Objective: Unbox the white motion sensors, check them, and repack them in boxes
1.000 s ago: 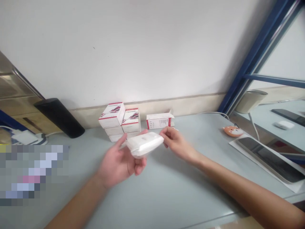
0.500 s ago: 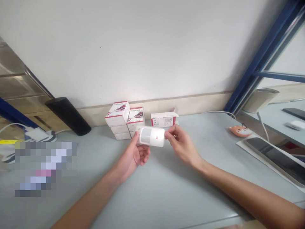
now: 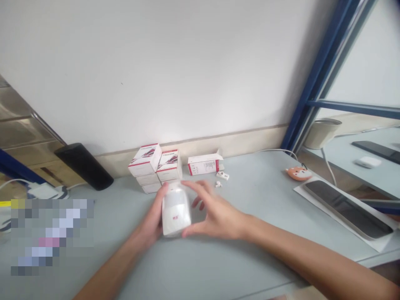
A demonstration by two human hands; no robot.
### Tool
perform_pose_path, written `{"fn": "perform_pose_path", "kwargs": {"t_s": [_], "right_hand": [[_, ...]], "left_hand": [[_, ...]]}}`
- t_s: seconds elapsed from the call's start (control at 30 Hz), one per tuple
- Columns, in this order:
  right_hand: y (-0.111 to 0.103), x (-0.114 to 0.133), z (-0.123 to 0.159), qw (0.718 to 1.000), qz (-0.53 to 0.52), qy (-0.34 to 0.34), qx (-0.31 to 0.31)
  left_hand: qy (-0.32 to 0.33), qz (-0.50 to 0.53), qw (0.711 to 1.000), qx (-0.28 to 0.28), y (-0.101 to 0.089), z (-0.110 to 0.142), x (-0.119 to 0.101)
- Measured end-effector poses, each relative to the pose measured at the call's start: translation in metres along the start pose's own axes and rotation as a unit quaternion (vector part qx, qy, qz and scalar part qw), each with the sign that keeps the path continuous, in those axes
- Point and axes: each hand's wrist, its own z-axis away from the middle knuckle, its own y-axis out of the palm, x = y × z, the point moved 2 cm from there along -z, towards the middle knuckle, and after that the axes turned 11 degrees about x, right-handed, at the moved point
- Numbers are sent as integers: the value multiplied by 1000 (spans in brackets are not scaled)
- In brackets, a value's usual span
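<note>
Centrally, white device (image 3: 176,212) before stacked boxes (image 3: 150,166), long axis pointing toward them, left hand (image 3: 154,218) gripping side, right thumb and fingers (image 3: 204,193) spread around edge.

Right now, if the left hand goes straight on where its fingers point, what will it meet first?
Most likely the stacked white-and-red boxes, beyond the left hand, which holds the white device. The hand's height over the table is unclear, so it may pass above them.
</note>
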Motion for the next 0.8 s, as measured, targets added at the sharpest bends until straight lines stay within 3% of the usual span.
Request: {"fn": "perform_pose_path", "kwargs": {"t_s": [0.07,0.13,0.2,0.27,0.33,0.4,0.47,0.5,0.53,0.6,0.67,0.8], "right_hand": [[5,-4,-2,999,-27,7,39],[2,-6,-5,999,-38,-17,32],[-12,-4,-7,997,-8,-61,-35],[-36,-2,-7,984,55,-95,-142],[-64,-4,-4,954,113,-82,-264],[-92,-12,1,918,136,-41,-369],[-114,-26,7,893,143,24,-427],[-123,-35,10,883,147,64,-441],[-129,-45,12,881,149,106,-435],[-135,-63,13,886,150,177,-401],[-135,-76,13,900,127,206,-364],[-126,-77,7,915,18,163,-368]], "left_hand": [[22,-44,999,-2,2,-1,-3],[63,-69,996,-3,5,-4,-12],[139,-82,987,14,11,-9,-30],[231,-146,962,26,23,-15,-53],[306,-299,904,-12,40,-26,-72],[350,-473,809,5,62,-46,-82],[372,-614,695,31,82,-73,-79],[364,-659,657,36,89,-87,-75],[348,-687,637,37,93,-101,-70],[338,-693,636,40,96,-123,-61],[335,-692,637,47,94,-135,-55],[346,-676,649,41,83,-135,-52]]}}
